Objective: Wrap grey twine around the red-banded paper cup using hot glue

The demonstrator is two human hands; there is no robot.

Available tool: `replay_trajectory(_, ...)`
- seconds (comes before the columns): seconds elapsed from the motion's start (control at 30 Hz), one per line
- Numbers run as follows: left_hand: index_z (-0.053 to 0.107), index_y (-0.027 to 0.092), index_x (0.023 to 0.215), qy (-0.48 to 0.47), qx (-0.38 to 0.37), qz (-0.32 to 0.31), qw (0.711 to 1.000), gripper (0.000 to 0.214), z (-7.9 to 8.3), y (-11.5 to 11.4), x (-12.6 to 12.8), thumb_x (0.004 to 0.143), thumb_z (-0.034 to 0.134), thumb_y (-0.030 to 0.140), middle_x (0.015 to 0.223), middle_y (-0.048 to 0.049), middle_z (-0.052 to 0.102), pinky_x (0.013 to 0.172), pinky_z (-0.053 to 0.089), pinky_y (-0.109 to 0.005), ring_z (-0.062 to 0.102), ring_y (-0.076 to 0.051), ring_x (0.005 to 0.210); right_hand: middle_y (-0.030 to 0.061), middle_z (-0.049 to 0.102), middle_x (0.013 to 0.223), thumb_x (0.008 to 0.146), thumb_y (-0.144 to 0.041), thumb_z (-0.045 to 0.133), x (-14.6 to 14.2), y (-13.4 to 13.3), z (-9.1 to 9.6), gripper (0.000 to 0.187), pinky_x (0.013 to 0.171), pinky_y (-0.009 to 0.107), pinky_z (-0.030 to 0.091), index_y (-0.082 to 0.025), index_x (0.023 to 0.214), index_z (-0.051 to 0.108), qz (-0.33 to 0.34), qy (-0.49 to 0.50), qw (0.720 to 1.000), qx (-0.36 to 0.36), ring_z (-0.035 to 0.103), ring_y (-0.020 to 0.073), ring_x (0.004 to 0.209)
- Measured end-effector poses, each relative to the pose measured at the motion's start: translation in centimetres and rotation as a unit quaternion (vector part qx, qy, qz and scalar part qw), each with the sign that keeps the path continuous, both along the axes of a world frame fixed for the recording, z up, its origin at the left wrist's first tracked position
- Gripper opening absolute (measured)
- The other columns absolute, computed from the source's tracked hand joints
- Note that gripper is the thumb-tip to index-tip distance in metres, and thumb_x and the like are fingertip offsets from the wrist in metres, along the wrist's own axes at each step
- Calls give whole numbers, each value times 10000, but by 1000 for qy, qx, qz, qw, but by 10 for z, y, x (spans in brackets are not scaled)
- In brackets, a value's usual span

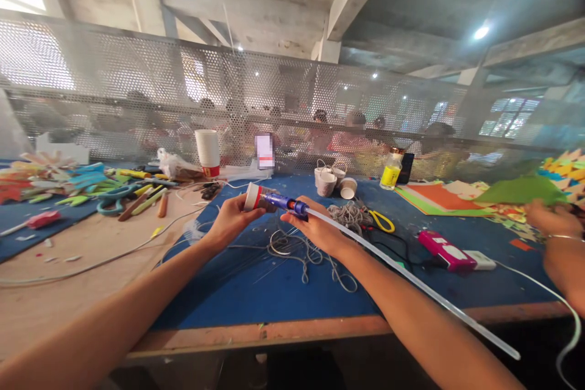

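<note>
My left hand [233, 217] is closed round a small paper cup [253, 197] with a red band, held on its side above the blue mat [256, 292]. Gripped in my right hand [313, 228] is a blue glue gun [286, 202], its nozzle pointing into the cup. A long clear glue stick [411, 280] runs back from the gun over my right forearm. Loose grey string [297, 253] lies in coils on the mat under both hands.
Paper cups [331, 181], yellow-handled scissors [381, 220], a yellow bottle [391, 172], a pink power strip [445, 251] and coloured paper [439, 195] lie to the right. Another person's hand [546, 216] holds green paper. Scissors, pencils and a cup stack [208, 152] sit left. A mesh screen [137, 91] stands behind.
</note>
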State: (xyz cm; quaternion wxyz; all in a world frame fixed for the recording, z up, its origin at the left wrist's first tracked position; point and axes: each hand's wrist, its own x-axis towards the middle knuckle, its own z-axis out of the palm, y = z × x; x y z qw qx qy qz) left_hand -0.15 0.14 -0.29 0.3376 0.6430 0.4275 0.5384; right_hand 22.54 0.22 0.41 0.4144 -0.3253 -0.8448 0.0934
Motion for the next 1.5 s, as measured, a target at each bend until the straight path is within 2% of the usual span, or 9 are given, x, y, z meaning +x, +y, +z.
replay_trajectory(0.17,732,197,963,6,0,8,1000,275,0,0,0,697,739,268,849,-36,770,863,507,-379,703,-255,862,5,598,857,892,-510,557,-1,1,-1,298,626,216,382,-213,875,562,-21,-23,999,6,559,136,735)
replay_trajectory(0.4,731,188,969,14,6,3,1000,288,-4,3,-2,699,738,288,871,-42,766,822,511,-347,695,-247,858,28,548,991,887,-504,566,-2,-1,0,293,697,222,429,-213,911,589,-20,-19,1000,13,556,126,778)
replay_trajectory(0.63,716,152,976,65,18,28,997,280,-1,1,-2,730,696,284,878,-41,760,778,508,-315,684,-223,831,26,534,974,890,-506,562,-1,-1,0,299,675,223,428,-207,901,574,-11,-32,999,14,546,119,750)
replay_trajectory(1.17,713,143,986,79,30,36,996,290,-5,5,-5,736,689,289,886,-43,758,742,507,-301,682,-214,800,16,523,965,896,-533,537,0,3,-3,321,657,222,401,-213,906,560,-29,-53,997,36,544,112,735)
replay_trajectory(1.5,716,146,1002,82,27,36,996,298,-2,2,-3,738,687,284,870,-41,760,745,512,-302,684,-219,810,14,522,945,897,-532,537,-1,2,-2,324,642,222,391,-208,875,549,-35,-54,997,35,537,113,731)
